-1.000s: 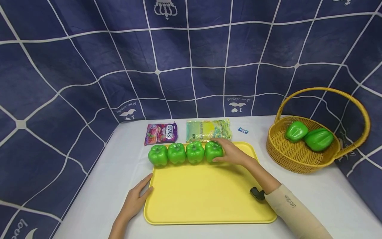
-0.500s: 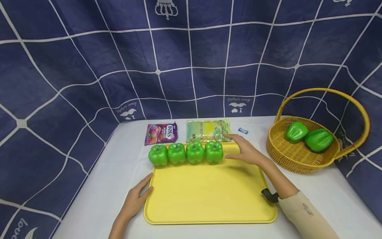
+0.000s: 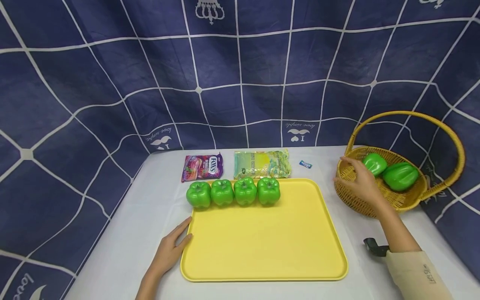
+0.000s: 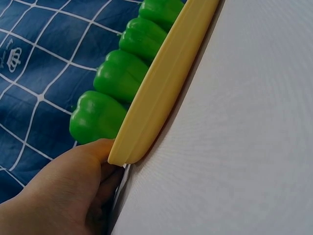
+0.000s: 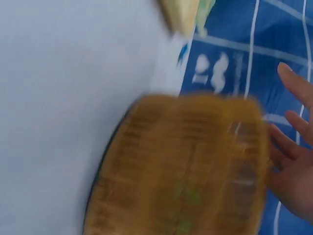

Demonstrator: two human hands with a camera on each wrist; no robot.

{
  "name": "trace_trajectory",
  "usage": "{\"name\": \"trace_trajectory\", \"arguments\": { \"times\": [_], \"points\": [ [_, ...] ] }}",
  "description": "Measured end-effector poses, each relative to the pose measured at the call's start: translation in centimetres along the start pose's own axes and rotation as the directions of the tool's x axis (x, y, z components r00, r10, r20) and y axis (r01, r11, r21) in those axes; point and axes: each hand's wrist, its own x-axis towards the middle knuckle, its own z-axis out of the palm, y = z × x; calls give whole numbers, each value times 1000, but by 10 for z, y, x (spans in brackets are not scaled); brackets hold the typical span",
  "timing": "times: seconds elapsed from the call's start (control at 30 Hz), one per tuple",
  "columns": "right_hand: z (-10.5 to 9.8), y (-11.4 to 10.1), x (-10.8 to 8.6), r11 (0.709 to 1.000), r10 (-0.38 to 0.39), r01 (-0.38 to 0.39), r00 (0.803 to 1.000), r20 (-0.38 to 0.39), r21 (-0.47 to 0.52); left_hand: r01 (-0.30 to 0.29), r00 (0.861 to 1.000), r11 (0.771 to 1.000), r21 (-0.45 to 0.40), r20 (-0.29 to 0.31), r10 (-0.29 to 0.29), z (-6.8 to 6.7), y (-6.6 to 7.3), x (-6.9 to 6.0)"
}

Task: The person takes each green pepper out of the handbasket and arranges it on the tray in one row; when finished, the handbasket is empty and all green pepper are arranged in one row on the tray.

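Right hand [image 3: 360, 183]: moved from the far edge of the yellow tray [image 3: 266, 246] to the basket [image 3: 350, 200] at the tray's right; fingers parted, holding nothing. Contact with the basket cannot be confirmed. Left hand [image 3: 168, 250]: fingers extended, resting against the tray's left rim, gripping nothing. Four green peppers [image 3: 245, 191] stand in a row along the tray's far edge; placement of the fourth appears complete. Two loose peppers [image 3: 400, 176] remain right of the tray, inside the basket.
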Motion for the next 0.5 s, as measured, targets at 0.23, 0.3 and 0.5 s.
{"name": "trace_trajectory", "arguments": {
  "times": [0.23,0.3,0.5],
  "points": [
    [-26,44,8,995,57,-64,995,-79,-83,9,1000,1000,10,0,-9,1,-2,1],
    [-31,56,11,992,65,-74,993,-95,-99,12,1000,1000,11,1,-12,1,-2,1],
    [-40,86,17,983,145,-150,988,-52,-103,9,1000,1000,2,4,-9,1,-4,1]
  ]
}}
